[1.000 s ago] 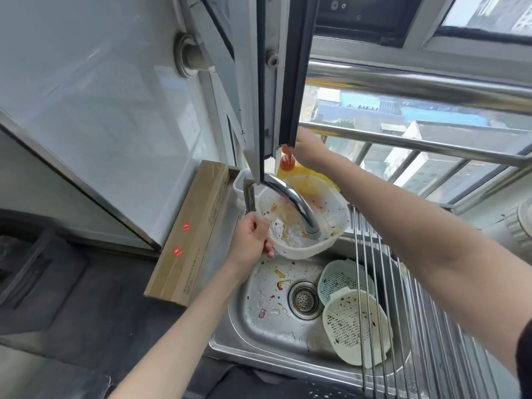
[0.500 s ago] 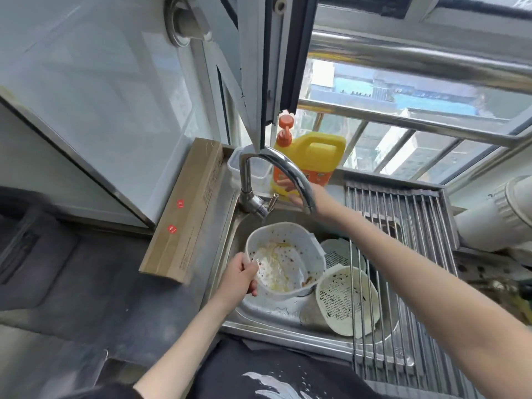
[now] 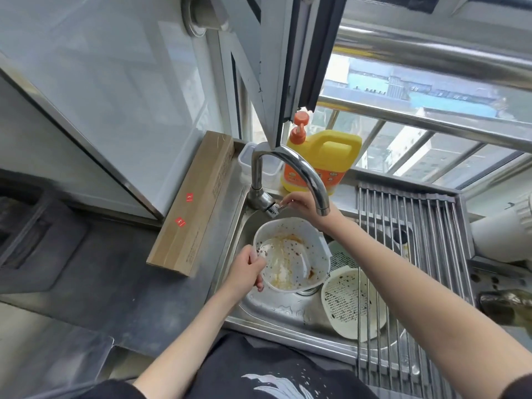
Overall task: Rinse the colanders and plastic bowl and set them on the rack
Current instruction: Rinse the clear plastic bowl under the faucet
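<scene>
While left hand (image 3: 246,269) gripped rim of soiled plastic bowl (image 3: 290,254) over sink (image 3: 276,308), right hand (image 3: 306,201) pinched faucet lever (image 3: 275,208). Faucet spout (image 3: 299,168) arched over right wrist. Cream colander (image 3: 352,303) and green colander (image 3: 342,256) lay in sink, partly beneath roll-up rack (image 3: 408,243). Yellow detergent jug (image 3: 325,156), clear container (image 3: 247,161), cardboard box (image 3: 195,203) stood behind and left.

From my feed: white plastic bowl (image 3: 290,254) smeared orange-yellow with dark red flecks. At its 4 o'clock, cream colander (image 3: 349,303), dark-speckled mesh. At 2 o'clock, pale green colander (image 3: 341,256). At 12, yellow jug (image 3: 325,159), orange pump and label. Brown carton (image 3: 195,203), red stickers.
</scene>
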